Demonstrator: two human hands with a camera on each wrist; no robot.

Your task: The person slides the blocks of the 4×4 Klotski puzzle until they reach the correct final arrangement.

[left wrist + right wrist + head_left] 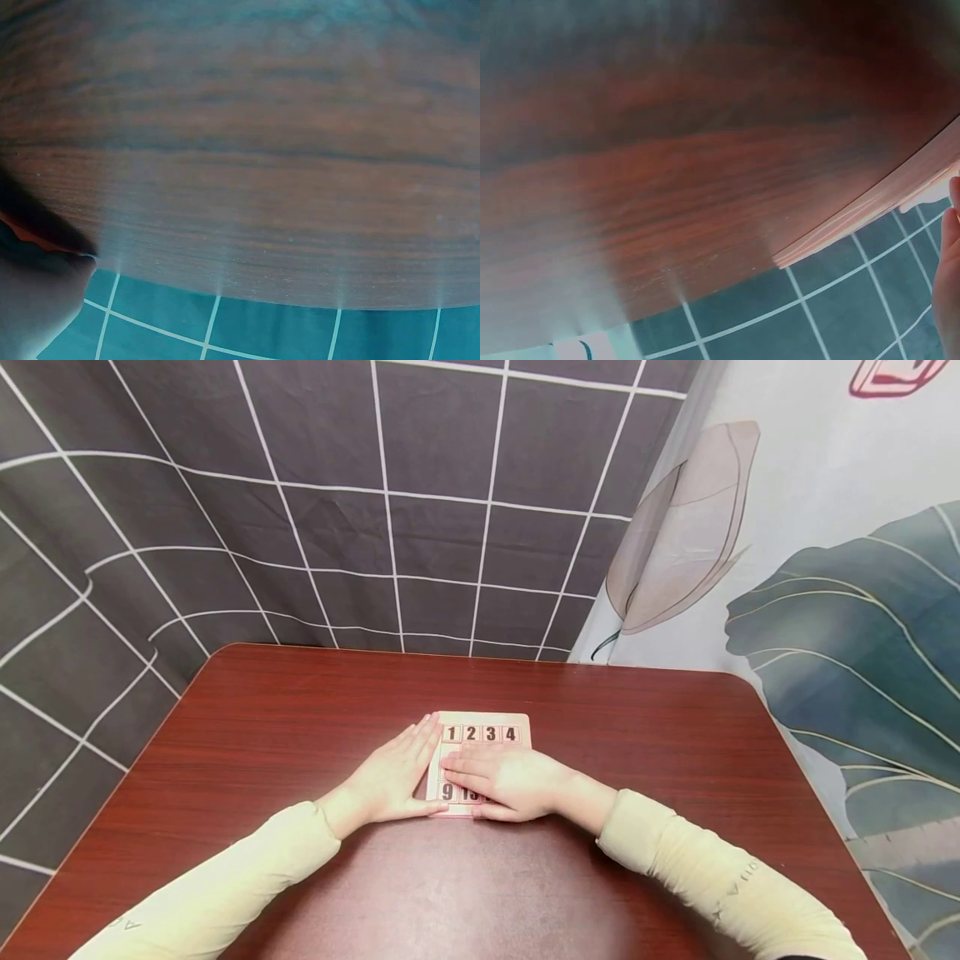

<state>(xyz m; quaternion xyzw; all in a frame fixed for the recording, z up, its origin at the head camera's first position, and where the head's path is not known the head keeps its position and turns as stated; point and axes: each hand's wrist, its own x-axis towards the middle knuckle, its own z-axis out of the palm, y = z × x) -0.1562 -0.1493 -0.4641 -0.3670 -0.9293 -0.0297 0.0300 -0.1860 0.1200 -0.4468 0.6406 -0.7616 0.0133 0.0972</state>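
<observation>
A pale number puzzle board (486, 720) lies flat on the red-brown table. Its top row reads 1, 2, 3, 4; a 9 and a 13 show near its lower left. My left hand (390, 777) lies along the board's left edge, fingers straight, thumb at the lower corner. Across the middle and lower right rests my right hand (517, 781), its straight fingers over the numbers and hiding several of them. In the right wrist view, the board's side (855, 221) shows beside part of the right hand (946, 285). Only a bit of the left hand (45, 300) appears in the left wrist view.
The wood-grain table (315, 693) extends around the board on all sides. Behind it hangs a dark curtain (442, 543) with a white grid. A pale leaf-patterned curtain (847, 610) hangs at the right.
</observation>
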